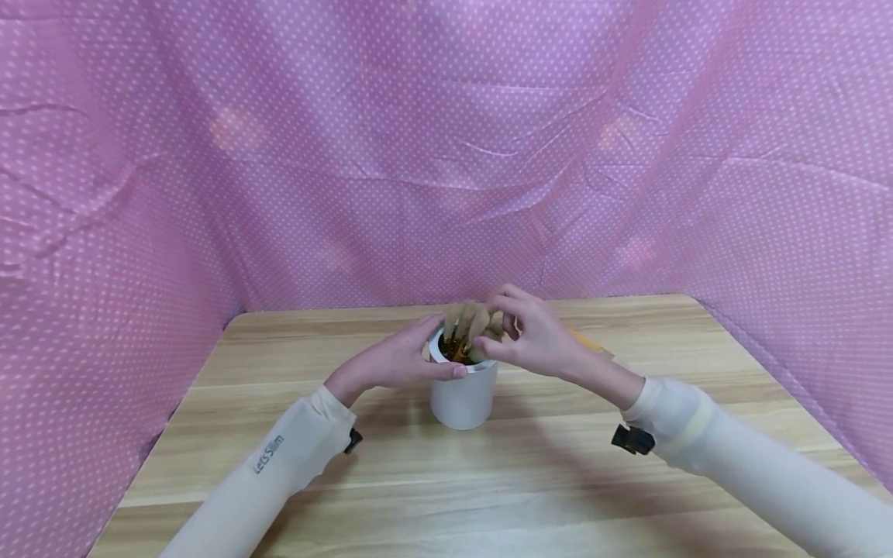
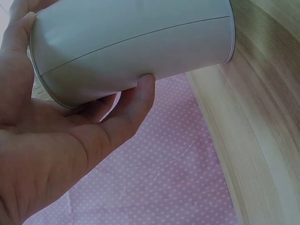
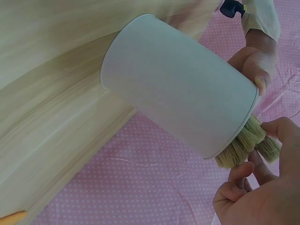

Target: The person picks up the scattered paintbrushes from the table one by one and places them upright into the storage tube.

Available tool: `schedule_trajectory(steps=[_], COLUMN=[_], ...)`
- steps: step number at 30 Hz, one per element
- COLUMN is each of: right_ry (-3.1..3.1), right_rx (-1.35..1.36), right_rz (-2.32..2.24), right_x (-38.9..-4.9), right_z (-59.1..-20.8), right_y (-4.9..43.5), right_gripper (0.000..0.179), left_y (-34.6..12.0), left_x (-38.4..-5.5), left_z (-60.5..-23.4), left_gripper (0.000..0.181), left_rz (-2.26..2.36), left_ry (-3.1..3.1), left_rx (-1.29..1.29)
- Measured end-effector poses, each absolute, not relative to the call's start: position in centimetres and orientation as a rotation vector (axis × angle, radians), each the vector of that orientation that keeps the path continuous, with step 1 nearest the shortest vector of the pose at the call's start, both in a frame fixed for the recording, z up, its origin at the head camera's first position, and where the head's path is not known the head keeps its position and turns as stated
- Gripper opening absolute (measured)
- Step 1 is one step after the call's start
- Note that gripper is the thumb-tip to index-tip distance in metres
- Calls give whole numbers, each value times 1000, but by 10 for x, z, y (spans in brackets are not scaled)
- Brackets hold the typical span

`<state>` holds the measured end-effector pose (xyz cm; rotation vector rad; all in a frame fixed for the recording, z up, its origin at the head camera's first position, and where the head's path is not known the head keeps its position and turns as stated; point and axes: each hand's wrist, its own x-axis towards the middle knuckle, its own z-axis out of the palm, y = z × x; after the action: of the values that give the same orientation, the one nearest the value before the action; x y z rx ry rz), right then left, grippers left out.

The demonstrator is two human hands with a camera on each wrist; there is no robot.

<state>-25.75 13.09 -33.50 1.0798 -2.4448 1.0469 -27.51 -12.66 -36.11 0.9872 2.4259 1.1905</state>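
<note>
A white cylindrical container stands upright on the table, with several bristle brushes in it, bristles up. My left hand grips its upper part from the left, thumb across the near side of the rim; in the left wrist view, fingers curve round the wall. At the mouth, my right hand pinches the bristles of one brush between thumb and fingers. Other bristles stick out beside it. The container hides most of the brush handles.
Behind my right wrist an orange-yellow object lies on the wooden table, partly hidden by the arm. Pink dotted cloth hangs round the back and sides of the table.
</note>
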Motion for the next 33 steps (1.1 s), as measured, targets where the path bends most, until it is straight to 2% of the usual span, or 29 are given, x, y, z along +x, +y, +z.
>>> schedule_trajectory(steps=[12, 23, 33], right_ry=[-2343, -2489, -2810], right_rx=[1072, 724, 592], right_rz=[1247, 1089, 847], right_x=[-258, -267, -273], right_z=[-340, -363, -391], right_y=[154, 211, 253], right_gripper=[26, 11, 30], left_y=[-129, -129, -129], left_x=[-278, -277, -280], left_z=[-365, -365, -364], left_gripper=[93, 95, 93], left_rz=[1165, 1129, 1133], left_ry=[2474, 2506, 2498], left_rx=[995, 960, 973])
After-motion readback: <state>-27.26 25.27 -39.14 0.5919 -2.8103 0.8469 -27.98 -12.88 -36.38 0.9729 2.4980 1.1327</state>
